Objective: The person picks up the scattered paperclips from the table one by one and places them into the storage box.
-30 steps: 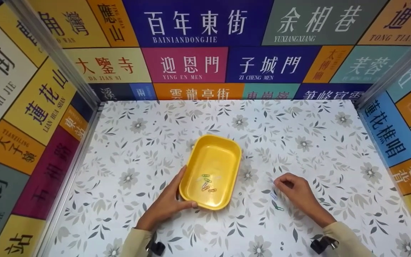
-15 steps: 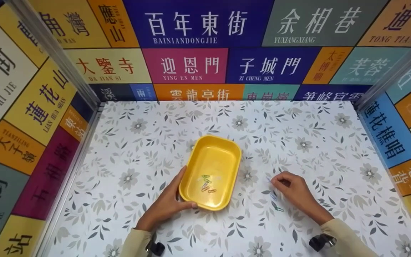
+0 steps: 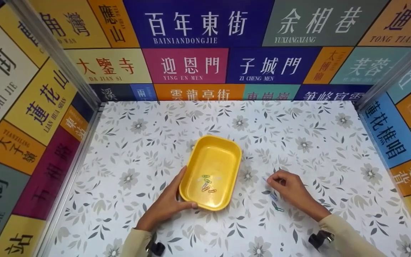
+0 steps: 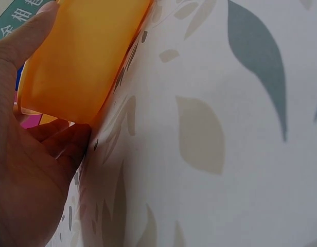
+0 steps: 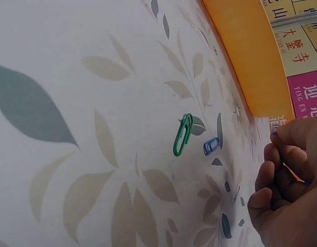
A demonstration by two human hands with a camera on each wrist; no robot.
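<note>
A yellow tray (image 3: 223,150) stands mid-table with several coloured paper clips (image 3: 205,182) inside. My left hand (image 3: 177,196) grips its near left corner, thumb over the rim and fingers along the side; the left wrist view shows that hand (image 4: 24,170) against the tray wall (image 4: 81,56). My right hand (image 3: 271,182) hovers just right of the tray and pinches a small pale-blue clip (image 3: 265,178) between its fingertips. On the table under that hand lie a blue clip (image 3: 273,196) (image 5: 211,146) and a green clip (image 3: 279,208) (image 5: 182,135).
The table (image 3: 298,135) has a white cover with grey leaves and flowers. Walls of coloured sign panels (image 3: 191,53) close it in at the back and both sides, with metal posts (image 3: 55,53) at the corners.
My right hand has drifted a little left toward the tray, still pinching the clip. The left hand and the tray have stayed put.
</note>
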